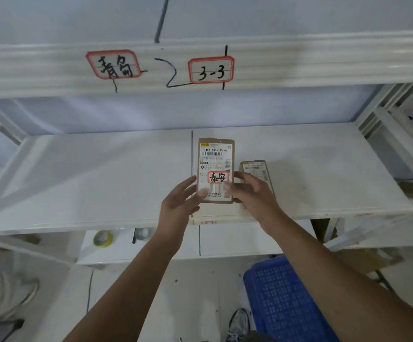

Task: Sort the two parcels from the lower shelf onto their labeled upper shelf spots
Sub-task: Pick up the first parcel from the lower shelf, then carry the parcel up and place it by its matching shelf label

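A flat brown parcel [215,159] with a white shipping label and a red-framed handwritten tag is held upright above the front of the lower shelf [102,174]. My left hand [179,201] grips its lower left edge and my right hand [252,191] its lower right edge. A second, smaller brown parcel [256,169] lies flat on the shelf just behind my right hand, partly hidden by it. On the upper shelf rail [299,65] are two red-framed labels, one with handwritten characters [113,64] and one reading 3-3 [210,70].
A blue plastic crate [286,299] stands on the floor at the lower right. Tape rolls [103,238] sit on a lower surface under the shelf. White shelf uprights [382,112] flank both sides. A shoe [238,324] shows at the bottom.
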Tool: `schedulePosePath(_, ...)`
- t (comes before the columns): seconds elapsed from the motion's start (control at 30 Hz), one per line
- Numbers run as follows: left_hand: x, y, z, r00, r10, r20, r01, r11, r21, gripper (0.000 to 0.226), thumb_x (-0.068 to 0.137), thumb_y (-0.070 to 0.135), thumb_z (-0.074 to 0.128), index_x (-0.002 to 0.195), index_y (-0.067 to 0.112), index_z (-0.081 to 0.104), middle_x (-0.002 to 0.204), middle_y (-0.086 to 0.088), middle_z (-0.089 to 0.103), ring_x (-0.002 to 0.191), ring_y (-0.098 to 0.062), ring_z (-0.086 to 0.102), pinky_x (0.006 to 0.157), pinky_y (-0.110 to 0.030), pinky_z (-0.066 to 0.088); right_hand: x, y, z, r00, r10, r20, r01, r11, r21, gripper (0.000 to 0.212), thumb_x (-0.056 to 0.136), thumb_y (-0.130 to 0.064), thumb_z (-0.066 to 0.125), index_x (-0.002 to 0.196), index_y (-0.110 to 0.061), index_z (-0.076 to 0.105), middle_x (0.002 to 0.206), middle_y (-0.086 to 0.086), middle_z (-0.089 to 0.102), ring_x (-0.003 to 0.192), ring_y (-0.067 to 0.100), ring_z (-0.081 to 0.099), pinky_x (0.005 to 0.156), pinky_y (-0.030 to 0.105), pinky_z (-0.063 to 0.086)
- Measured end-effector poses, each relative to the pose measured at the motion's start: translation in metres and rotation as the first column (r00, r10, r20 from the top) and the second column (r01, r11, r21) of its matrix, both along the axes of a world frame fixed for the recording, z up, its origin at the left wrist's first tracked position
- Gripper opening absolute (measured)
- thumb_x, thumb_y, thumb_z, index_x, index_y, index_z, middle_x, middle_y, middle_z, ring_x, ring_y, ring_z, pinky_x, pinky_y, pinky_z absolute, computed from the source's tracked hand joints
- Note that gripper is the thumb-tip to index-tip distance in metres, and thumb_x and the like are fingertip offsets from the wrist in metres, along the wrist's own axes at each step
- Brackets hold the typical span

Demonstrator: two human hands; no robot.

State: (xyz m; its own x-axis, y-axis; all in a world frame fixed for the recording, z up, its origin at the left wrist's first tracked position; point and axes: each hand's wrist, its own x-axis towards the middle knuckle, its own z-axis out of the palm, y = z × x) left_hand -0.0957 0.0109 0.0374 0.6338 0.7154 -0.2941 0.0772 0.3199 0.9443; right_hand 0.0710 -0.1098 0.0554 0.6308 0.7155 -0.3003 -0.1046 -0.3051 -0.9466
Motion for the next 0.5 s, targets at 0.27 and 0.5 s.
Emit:
schedulePosePath(0.27,-0.051,-0.010,0.032,0.997,-0.012,0.081,0.010,0.999,0.030,0.067,0.083,0.032,0.083,0.146,0.034,0.062,0.128,-0.004,0.081,0.122,-0.029,0.075,0.107,-0.049,0.054,-0.053,-0.008,0.029,0.999,-0.025,0.043,0.021,0.994,0.109,0.029,0.094,-0.024,0.082,0.121,-0.030,0.075,0.090,-0.015,0.086,0.084,-0.004,0.082,0.071,0.010,0.059)
schedulePosePath(0.5,-0.096,-0.015,0.048,0.994,-0.041,0.103,0.030,0.993,0.112,0.062,0.084,0.035,0.081,0.143,0.036,0.066,0.124,0.000,0.082,0.120,-0.030,0.076,0.109,-0.055,0.054,-0.100,-0.015,0.048,0.990,-0.056,0.129,0.039,0.991,0.131,0.046,0.092,-0.032,0.083,0.136,-0.026,0.072,0.113,-0.006,0.087,0.102,0.007,0.083,0.094,0.031,0.065)
